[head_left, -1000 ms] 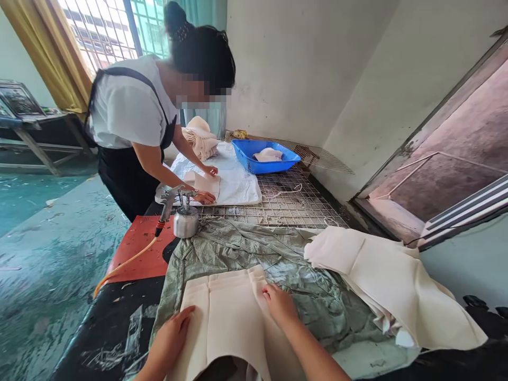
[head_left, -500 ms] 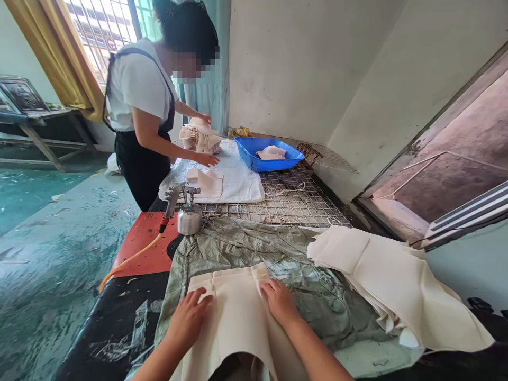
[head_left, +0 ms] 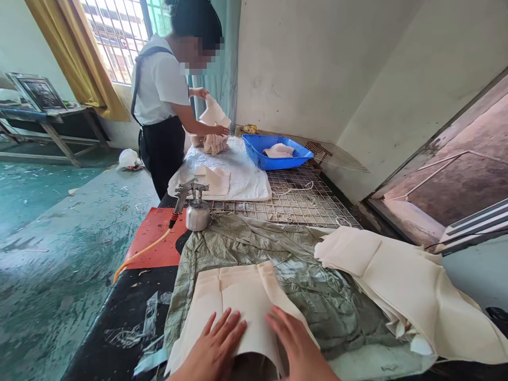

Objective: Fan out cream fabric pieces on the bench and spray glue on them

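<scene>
In front of me a cream fabric piece [head_left: 242, 286], seemingly several layers thick, rests on a crumpled grey-green cloth [head_left: 325, 296]. Its near edge arches up around a dark hollow. My left hand [head_left: 218, 338] lies on the left part of the fabric, fingers spread. On the right side my right hand [head_left: 291, 333] has its fingers apart and slightly blurred; whether it presses on the fabric I cannot tell. Neither hand grips anything. To the right, a pile of similar cream fabric pieces [head_left: 400, 280] drapes over the table.
A spray gun [head_left: 194, 206] with a metal cup and orange hose stands beyond my left hand on a red sheet [head_left: 156, 238]. Further back are a wire grid [head_left: 293, 198], a blue basin [head_left: 278, 161] and a white sheet [head_left: 254, 185]. A co-worker [head_left: 166, 106] handles fabric there.
Both my hands have moved nearer to me and inward over the fabric, fingers spreading. The co-worker has lifted a fabric piece from the far stack. The view has shifted slightly left.
</scene>
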`<state>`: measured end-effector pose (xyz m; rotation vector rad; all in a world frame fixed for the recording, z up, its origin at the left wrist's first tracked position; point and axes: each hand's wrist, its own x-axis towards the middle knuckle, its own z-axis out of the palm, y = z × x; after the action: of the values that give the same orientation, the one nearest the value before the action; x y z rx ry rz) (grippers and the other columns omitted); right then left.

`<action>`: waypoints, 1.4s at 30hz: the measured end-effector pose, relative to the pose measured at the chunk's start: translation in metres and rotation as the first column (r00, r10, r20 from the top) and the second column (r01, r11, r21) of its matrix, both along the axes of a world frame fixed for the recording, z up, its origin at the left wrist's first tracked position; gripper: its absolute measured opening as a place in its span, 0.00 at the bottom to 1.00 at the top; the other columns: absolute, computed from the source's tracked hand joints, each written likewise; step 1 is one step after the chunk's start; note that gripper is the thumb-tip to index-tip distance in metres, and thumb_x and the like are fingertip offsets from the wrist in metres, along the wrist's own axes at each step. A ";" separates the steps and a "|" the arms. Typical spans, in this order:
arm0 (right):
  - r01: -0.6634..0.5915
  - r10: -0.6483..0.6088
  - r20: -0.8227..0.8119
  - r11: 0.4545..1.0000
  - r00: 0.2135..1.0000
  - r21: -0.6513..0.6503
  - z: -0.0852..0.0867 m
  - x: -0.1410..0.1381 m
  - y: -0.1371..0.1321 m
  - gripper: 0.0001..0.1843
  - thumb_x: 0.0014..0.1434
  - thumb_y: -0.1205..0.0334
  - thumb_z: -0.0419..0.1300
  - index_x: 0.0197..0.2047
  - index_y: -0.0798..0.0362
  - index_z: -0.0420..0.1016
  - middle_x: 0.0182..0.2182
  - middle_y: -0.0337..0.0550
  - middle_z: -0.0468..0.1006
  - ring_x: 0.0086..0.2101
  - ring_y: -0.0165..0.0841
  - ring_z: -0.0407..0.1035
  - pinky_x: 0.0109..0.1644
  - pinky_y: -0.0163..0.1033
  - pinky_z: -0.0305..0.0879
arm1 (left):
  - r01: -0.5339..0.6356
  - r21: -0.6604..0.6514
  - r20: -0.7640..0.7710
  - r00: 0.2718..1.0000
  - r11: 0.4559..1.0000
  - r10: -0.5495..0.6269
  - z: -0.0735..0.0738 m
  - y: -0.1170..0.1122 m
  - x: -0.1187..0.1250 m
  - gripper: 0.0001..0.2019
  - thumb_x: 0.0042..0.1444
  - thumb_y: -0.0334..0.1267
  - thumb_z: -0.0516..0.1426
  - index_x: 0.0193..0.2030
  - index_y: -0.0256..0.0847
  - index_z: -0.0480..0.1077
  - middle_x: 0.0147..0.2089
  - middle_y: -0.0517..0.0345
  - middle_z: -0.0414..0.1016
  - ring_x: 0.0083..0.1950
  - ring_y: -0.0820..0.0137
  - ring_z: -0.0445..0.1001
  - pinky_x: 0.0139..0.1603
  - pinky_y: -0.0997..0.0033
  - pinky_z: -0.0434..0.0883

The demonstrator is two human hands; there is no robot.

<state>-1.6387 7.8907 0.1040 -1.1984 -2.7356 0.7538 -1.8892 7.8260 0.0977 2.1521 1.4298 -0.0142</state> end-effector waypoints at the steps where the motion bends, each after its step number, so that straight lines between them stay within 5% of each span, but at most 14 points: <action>1: -0.013 0.015 0.039 0.999 0.999 -0.041 0.003 0.001 -0.007 0.45 0.44 0.49 0.65 0.64 0.50 0.56 0.62 0.53 0.57 0.58 0.51 0.55 0.60 0.53 0.56 | -0.003 0.019 0.006 1.000 1.000 0.003 -0.001 0.001 -0.001 0.36 0.52 0.26 0.49 0.66 0.52 0.44 0.68 0.55 0.48 0.68 0.57 0.46 0.65 0.40 0.49; 4: 0.015 -0.011 0.064 0.997 0.998 -0.069 0.016 -0.001 -0.017 0.36 0.49 0.70 0.53 0.62 0.49 0.59 0.59 0.45 0.64 0.56 0.41 0.60 0.60 0.47 0.57 | 0.019 0.129 0.044 0.999 0.991 -0.025 0.002 0.013 -0.006 0.32 0.53 0.24 0.46 0.65 0.52 0.51 0.66 0.56 0.56 0.66 0.59 0.54 0.65 0.44 0.51; 6: 0.027 -0.027 0.018 0.999 0.999 -0.017 0.026 -0.005 -0.015 0.36 0.48 0.76 0.47 0.61 0.48 0.61 0.57 0.42 0.67 0.55 0.37 0.63 0.60 0.44 0.58 | 0.038 0.208 0.054 0.997 0.977 -0.050 0.005 0.022 -0.010 0.28 0.56 0.27 0.47 0.63 0.50 0.54 0.65 0.55 0.58 0.66 0.59 0.54 0.66 0.45 0.50; 9: 0.011 -0.011 0.019 1.000 1.000 0.018 0.036 -0.011 -0.007 0.33 0.51 0.74 0.46 0.61 0.49 0.62 0.57 0.43 0.67 0.56 0.38 0.61 0.61 0.47 0.56 | 0.038 0.228 0.040 0.998 0.973 -0.048 0.009 0.032 -0.012 0.25 0.57 0.29 0.47 0.62 0.49 0.57 0.65 0.53 0.59 0.66 0.58 0.55 0.66 0.46 0.50; 15: 0.046 -0.017 0.175 0.986 0.984 -0.163 0.042 -0.021 -0.005 0.29 0.52 0.70 0.48 0.58 0.50 0.66 0.57 0.46 0.67 0.56 0.40 0.61 0.63 0.48 0.51 | 0.014 0.033 0.019 1.000 0.999 -0.014 0.006 0.028 -0.005 0.25 0.52 0.26 0.47 0.57 0.47 0.62 0.55 0.53 0.72 0.54 0.62 0.71 0.59 0.51 0.63; 20: -0.028 0.040 0.135 0.996 0.990 -0.088 0.024 -0.037 -0.011 0.42 0.48 0.61 0.61 0.65 0.54 0.52 0.64 0.52 0.52 0.62 0.47 0.47 0.65 0.53 0.42 | 0.004 0.066 0.049 0.999 0.998 -0.007 -0.004 0.021 -0.003 0.34 0.42 0.25 0.50 0.60 0.42 0.58 0.64 0.49 0.60 0.64 0.60 0.58 0.64 0.53 0.58; 23: -0.097 0.127 0.221 0.985 0.967 -0.141 0.010 -0.046 -0.014 0.38 0.47 0.67 0.61 0.62 0.56 0.59 0.62 0.56 0.57 0.61 0.48 0.50 0.65 0.54 0.43 | 0.048 -0.041 -0.009 0.999 0.998 -0.049 -0.007 0.020 0.000 0.34 0.42 0.26 0.50 0.61 0.40 0.58 0.65 0.46 0.58 0.65 0.57 0.57 0.63 0.49 0.57; 25: -0.095 0.136 0.230 0.979 0.964 -0.182 0.008 -0.048 -0.010 0.36 0.46 0.61 0.64 0.59 0.56 0.64 0.60 0.57 0.61 0.59 0.49 0.54 0.64 0.53 0.46 | 0.041 -0.079 -0.067 0.997 0.996 -0.046 -0.005 0.019 0.005 0.32 0.44 0.27 0.49 0.60 0.36 0.59 0.64 0.42 0.59 0.64 0.55 0.58 0.62 0.49 0.59; 28: -0.014 0.035 0.119 0.986 0.992 -0.169 0.016 -0.047 0.009 0.29 0.52 0.49 0.60 0.55 0.51 0.68 0.55 0.50 0.69 0.55 0.45 0.60 0.60 0.48 0.53 | -0.021 -0.055 -0.127 0.992 0.998 0.014 0.004 0.018 0.014 0.28 0.47 0.28 0.49 0.58 0.35 0.61 0.62 0.40 0.62 0.59 0.55 0.65 0.55 0.51 0.66; 31: 0.175 -0.172 0.092 0.984 0.981 -0.025 0.017 -0.044 0.039 0.19 0.60 0.57 0.52 0.53 0.50 0.70 0.55 0.48 0.69 0.54 0.40 0.61 0.58 0.44 0.55 | -0.080 -0.076 -0.165 0.984 0.994 0.067 0.017 0.017 0.018 0.26 0.48 0.30 0.50 0.58 0.36 0.62 0.58 0.38 0.66 0.51 0.54 0.71 0.49 0.50 0.68; 36: 0.425 -0.404 0.255 0.905 0.878 -0.030 -0.011 -0.041 0.074 0.16 0.57 0.64 0.54 0.49 0.52 0.68 0.50 0.49 0.72 0.49 0.40 0.67 0.48 0.40 0.61 | -0.140 -0.151 -0.095 0.987 0.979 0.126 0.032 0.031 0.007 0.25 0.49 0.55 0.53 0.49 0.41 0.70 0.49 0.44 0.73 0.50 0.50 0.69 0.50 0.48 0.65; 38: 0.463 -0.435 0.275 0.885 0.857 -0.044 -0.021 -0.041 0.078 0.16 0.55 0.62 0.56 0.48 0.54 0.68 0.46 0.49 0.75 0.44 0.41 0.70 0.43 0.40 0.63 | -0.239 -0.089 -0.135 0.965 0.967 0.226 0.030 0.040 0.000 0.21 0.56 0.51 0.48 0.44 0.38 0.72 0.47 0.44 0.73 0.50 0.52 0.69 0.50 0.51 0.65; 42: 0.552 -0.522 0.268 0.833 0.810 -0.044 -0.030 -0.041 0.080 0.20 0.51 0.59 0.61 0.48 0.54 0.67 0.45 0.50 0.75 0.45 0.41 0.70 0.42 0.38 0.62 | -0.541 0.025 -0.257 0.809 0.841 0.529 0.009 0.047 -0.020 0.25 0.53 0.38 0.53 0.57 0.30 0.61 0.55 0.39 0.66 0.55 0.50 0.65 0.52 0.54 0.64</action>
<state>-1.6795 7.9709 0.0740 -2.0946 -2.3188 0.7353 -1.9093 7.8734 0.1064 1.6759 2.1246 -0.1192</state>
